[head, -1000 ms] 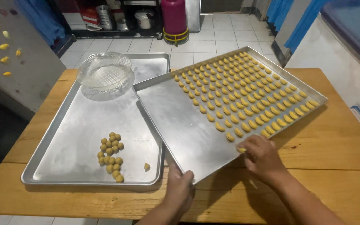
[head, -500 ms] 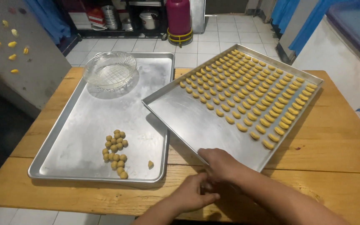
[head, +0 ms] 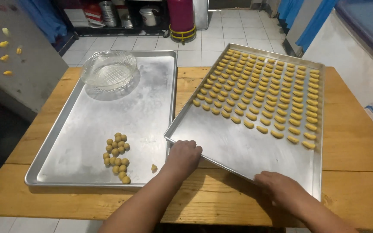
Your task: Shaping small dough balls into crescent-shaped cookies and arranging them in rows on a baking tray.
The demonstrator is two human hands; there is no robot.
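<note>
- Head view, and it's the only one I've got: my left hand [head: 182, 156] is curled over the near left corner of the big rectangular aluminium baking tray [head: 234, 146], and my right hand [head: 283, 190] is clamped on its near edge, so I'm gripping it on two spots to keep it level.
- That tray sits skewed on the wooden tabletop [head: 355, 142], its left corner overlapping the second aluminium tray [head: 87, 125], which is why I've got both hands on it.
- The small curved yellow dough pieces [head: 264, 92] are in neat rows on the far half; the near half is bare metal, handy for gripping.
- On the second tray, a heap of little round dough balls [head: 116, 156] sits at the near end, close to my left hand, with a clear glass bowl [head: 109, 70] at the far corner, out of the way.
</note>
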